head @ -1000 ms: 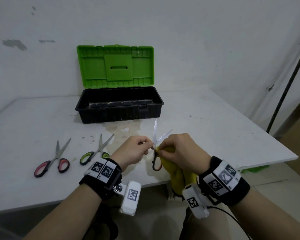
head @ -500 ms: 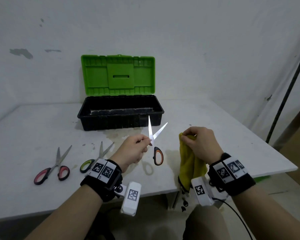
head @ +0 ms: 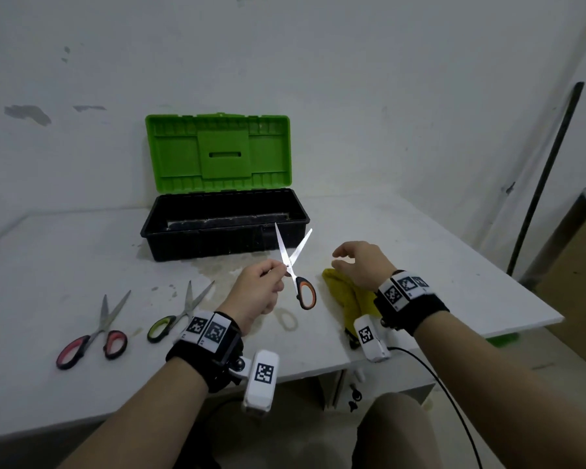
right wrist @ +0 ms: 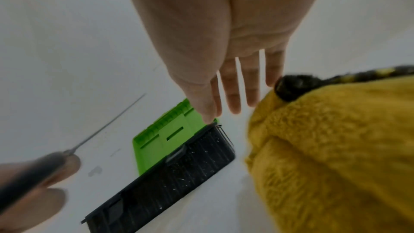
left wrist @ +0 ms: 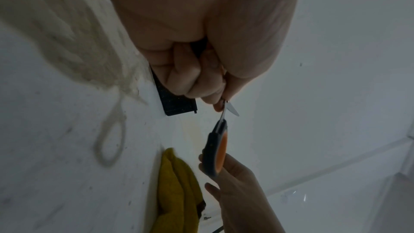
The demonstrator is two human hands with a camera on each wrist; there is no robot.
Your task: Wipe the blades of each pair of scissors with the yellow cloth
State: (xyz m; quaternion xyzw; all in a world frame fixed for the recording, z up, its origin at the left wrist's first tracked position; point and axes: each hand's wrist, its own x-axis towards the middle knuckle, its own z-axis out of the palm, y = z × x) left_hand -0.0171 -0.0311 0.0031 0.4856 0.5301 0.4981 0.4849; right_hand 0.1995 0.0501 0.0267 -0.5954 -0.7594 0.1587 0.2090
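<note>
left hand point(head: 256, 292): raised, pinching orange scissors point(head: 296, 269) at the pivot, blades apart, pointing up | right hand point(head: 361, 265): hovering, fingers spread, holding nothing | yellow cloth point(head: 347, 297): on worktop point(head: 420, 265) under right hand

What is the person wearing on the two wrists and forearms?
Both forearms are bare, without sleeves. Each wrist carries a black strap topped with white tags printed with black square codes, plus a white camera block bearing one such code. A thin black cable runs from the right unit.
</note>
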